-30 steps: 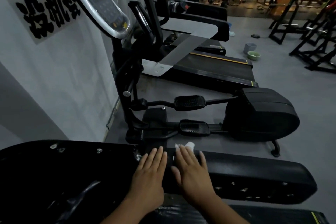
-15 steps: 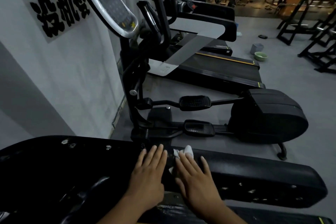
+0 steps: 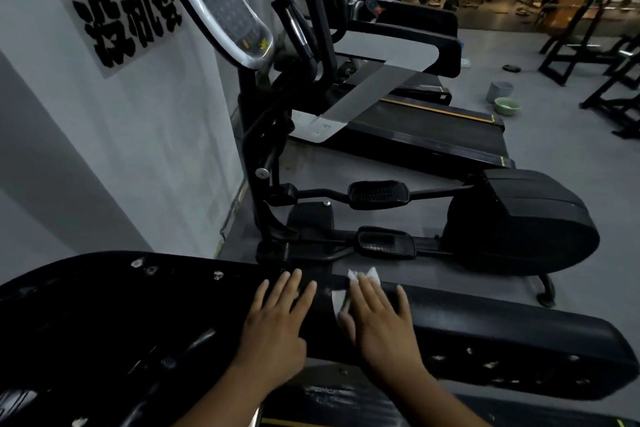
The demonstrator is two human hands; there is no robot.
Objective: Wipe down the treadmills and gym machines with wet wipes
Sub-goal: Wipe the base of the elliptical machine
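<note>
1. We are cleaning the black rail (image 3: 502,340) of the near machine. It runs across the bottom of our view, from 8 o'clock to 4 o'clock.
2. Our right hand (image 3: 381,322) lies flat with its fingers straight. It presses the wet wipe (image 3: 360,277) down on the rail. The white wipe pokes out past the fingertips toward 12 o'clock.
3. Our left hand (image 3: 277,326) lies flat just beside it, on the 9 o'clock side. Its fingers are straight and a little apart. It holds nothing and only rests on the rail.
4. To do this step well, we should press with the whole palm and slide the wipe in long, slow strokes toward 3 o'clock. The wipe looks bunched up, so spreading it flat would clean more. We should also go over the far edge of the rail.
5. Pale specks (image 3: 218,274) sit on the rail toward 9 o'clock, and more toward 4 o'clock. The light is dim, so they may be dirt or chips; we cannot tell.
6. A stepping machine (image 3: 519,229) stands close behind the rail at 1 o'clock, with its screen (image 3: 221,3) up at 11 o'clock. A treadmill (image 3: 433,128) lies past it at 12 o'clock. A green bowl (image 3: 506,106) and a grey bucket (image 3: 499,91) sit on the floor at 2 o'clock.
7. Our left hand is in the way if we wipe toward 9 o'clock, so it must move first.
</note>
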